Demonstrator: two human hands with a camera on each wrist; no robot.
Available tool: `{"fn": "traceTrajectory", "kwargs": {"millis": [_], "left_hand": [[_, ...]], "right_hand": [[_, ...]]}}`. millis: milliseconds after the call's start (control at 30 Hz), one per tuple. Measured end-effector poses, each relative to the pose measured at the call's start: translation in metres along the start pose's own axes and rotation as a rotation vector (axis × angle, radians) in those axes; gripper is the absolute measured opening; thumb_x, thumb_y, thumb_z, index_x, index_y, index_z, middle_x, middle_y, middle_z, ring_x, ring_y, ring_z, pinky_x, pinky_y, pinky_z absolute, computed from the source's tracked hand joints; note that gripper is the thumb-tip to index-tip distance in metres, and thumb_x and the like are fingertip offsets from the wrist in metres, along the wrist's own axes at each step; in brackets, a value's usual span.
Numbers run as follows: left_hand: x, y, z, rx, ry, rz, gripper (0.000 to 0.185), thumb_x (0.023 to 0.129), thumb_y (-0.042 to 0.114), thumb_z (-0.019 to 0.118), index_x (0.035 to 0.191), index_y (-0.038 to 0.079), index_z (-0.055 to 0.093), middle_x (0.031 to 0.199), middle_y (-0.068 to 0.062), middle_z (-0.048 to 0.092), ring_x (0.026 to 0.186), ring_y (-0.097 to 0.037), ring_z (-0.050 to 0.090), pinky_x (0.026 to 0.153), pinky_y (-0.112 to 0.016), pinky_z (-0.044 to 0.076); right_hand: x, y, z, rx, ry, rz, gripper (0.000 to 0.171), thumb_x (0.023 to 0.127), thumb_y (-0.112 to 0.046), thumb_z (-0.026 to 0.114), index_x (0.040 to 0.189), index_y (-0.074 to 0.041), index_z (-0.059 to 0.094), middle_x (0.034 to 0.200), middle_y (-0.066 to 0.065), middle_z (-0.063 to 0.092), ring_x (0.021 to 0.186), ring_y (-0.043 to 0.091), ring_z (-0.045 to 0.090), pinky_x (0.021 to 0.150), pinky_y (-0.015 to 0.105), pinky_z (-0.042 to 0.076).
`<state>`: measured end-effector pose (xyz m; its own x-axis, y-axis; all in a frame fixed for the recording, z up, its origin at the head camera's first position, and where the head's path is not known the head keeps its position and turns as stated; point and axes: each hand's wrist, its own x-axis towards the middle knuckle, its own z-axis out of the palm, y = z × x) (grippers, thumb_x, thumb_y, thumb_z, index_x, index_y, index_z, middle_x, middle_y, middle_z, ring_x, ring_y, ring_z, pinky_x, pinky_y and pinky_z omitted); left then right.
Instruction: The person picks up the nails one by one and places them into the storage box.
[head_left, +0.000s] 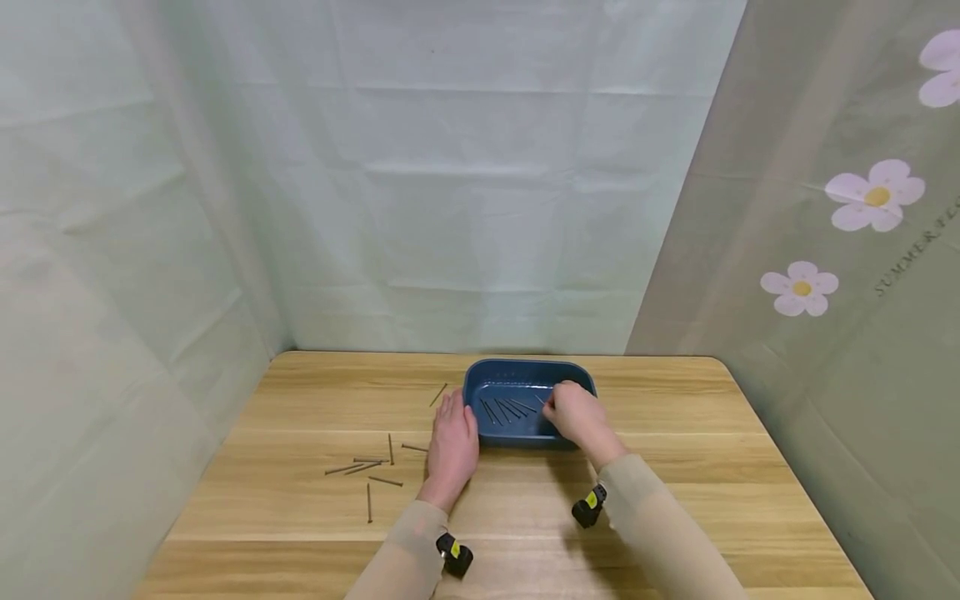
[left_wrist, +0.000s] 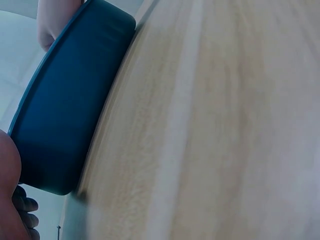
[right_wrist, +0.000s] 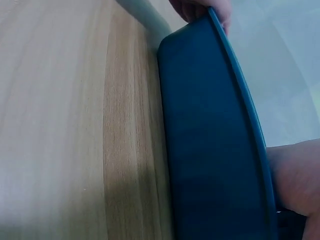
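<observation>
the right hand (head_left: 573,417) is inside the blue tray (head_left: 525,373), fingers curled, maybe pinching a nail (head_left: 542,401), but i cannot tell. the left hand (head_left: 452,442) rests flat beside the tray. the next nail (head_left: 414,447) to pick looks like a loose one on the table (head_left: 712,467).

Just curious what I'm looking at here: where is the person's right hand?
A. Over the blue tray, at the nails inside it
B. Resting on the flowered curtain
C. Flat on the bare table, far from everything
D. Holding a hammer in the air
A: in the head view the right hand reaches over the rim of the blue tray, its fingers at the nails lying inside.
</observation>
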<state>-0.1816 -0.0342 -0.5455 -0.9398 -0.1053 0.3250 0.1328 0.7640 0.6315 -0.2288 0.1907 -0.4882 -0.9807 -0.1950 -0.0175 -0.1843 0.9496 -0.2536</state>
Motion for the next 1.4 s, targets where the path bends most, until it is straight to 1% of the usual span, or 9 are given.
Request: {"fn": "traceTrajectory", "kwargs": {"millis": [100,200,333,433,533,767,967,1167,1400], "left_hand": [[0.000,0.000,-0.001,-0.004,0.004,-0.004,0.046,0.113,0.015,0.048,0.149,-0.013,0.051,0.153,-0.031,0.054,0.148,-0.046,0.045,0.123,-0.059,0.034],[0.001,0.000,-0.001,-0.017,0.010,-0.003,0.046,0.113,0.014,0.047,0.149,-0.014,0.051,0.152,-0.032,0.054,0.148,-0.047,0.045,0.123,-0.060,0.035],[0.002,0.000,0.000,-0.024,0.011,0.002,0.045,0.114,0.013,0.045,0.149,-0.014,0.050,0.152,-0.033,0.054,0.148,-0.047,0.045,0.123,-0.060,0.035],[0.002,0.000,0.000,-0.022,0.010,0.005,0.045,0.114,0.013,0.046,0.149,-0.015,0.050,0.152,-0.033,0.054,0.148,-0.048,0.045,0.123,-0.060,0.035],[0.001,0.001,-0.001,-0.026,0.011,0.007,0.045,0.114,0.013,0.046,0.148,-0.015,0.050,0.151,-0.033,0.054,0.147,-0.048,0.045,0.123,-0.060,0.035],[0.000,0.002,-0.002,-0.013,0.002,0.005,0.046,0.114,0.014,0.046,0.149,-0.015,0.050,0.152,-0.033,0.053,0.148,-0.048,0.045,0.123,-0.059,0.034],[0.000,0.003,-0.001,-0.013,0.013,0.015,0.045,0.113,0.012,0.047,0.148,-0.016,0.051,0.151,-0.033,0.054,0.147,-0.049,0.046,0.123,-0.060,0.035],[-0.001,0.002,0.000,-0.005,0.019,0.016,0.044,0.113,0.013,0.047,0.147,-0.016,0.051,0.151,-0.034,0.054,0.146,-0.049,0.046,0.122,-0.060,0.036],[-0.001,0.001,0.000,-0.006,0.022,0.018,0.044,0.113,0.012,0.048,0.147,-0.016,0.051,0.150,-0.034,0.055,0.146,-0.049,0.047,0.122,-0.061,0.036]], "right_hand": [[0.004,-0.001,0.002,-0.003,-0.010,-0.005,0.031,0.099,-0.020,0.072,0.070,-0.014,0.065,0.083,0.003,0.057,0.068,0.017,0.053,0.063,0.036,0.048],[0.008,-0.001,0.004,0.002,-0.019,-0.007,0.042,0.100,-0.019,0.071,0.061,-0.016,0.055,0.076,0.002,0.051,0.062,0.016,0.045,0.058,0.034,0.040],[0.010,-0.002,0.007,-0.001,-0.016,-0.010,0.049,0.100,-0.016,0.070,0.056,-0.017,0.047,0.073,0.002,0.050,0.059,0.016,0.040,0.056,0.035,0.036],[0.012,-0.004,0.008,-0.018,-0.006,-0.006,0.049,0.099,-0.016,0.070,0.055,-0.017,0.048,0.076,0.004,0.054,0.061,0.018,0.042,0.056,0.036,0.039],[0.015,-0.004,0.011,-0.033,-0.009,0.004,0.049,0.099,-0.016,0.070,0.054,-0.016,0.048,0.077,0.005,0.054,0.062,0.019,0.043,0.057,0.037,0.040],[0.019,-0.005,0.012,-0.047,-0.004,0.022,0.041,0.098,-0.017,0.072,0.060,-0.013,0.058,0.081,0.006,0.058,0.066,0.021,0.052,0.061,0.041,0.052],[0.022,-0.005,0.017,-0.041,-0.007,0.047,0.036,0.099,-0.015,0.071,0.065,-0.010,0.063,0.083,0.007,0.060,0.067,0.021,0.053,0.064,0.042,0.055],[0.024,-0.006,0.021,-0.059,-0.002,0.032,0.026,0.099,-0.016,0.071,0.074,-0.008,0.070,0.087,0.008,0.062,0.071,0.021,0.056,0.068,0.042,0.058],[0.024,-0.005,0.022,-0.066,-0.006,0.034,0.030,0.101,-0.017,0.071,0.072,-0.011,0.069,0.088,0.007,0.063,0.072,0.020,0.057,0.070,0.043,0.060]]}}
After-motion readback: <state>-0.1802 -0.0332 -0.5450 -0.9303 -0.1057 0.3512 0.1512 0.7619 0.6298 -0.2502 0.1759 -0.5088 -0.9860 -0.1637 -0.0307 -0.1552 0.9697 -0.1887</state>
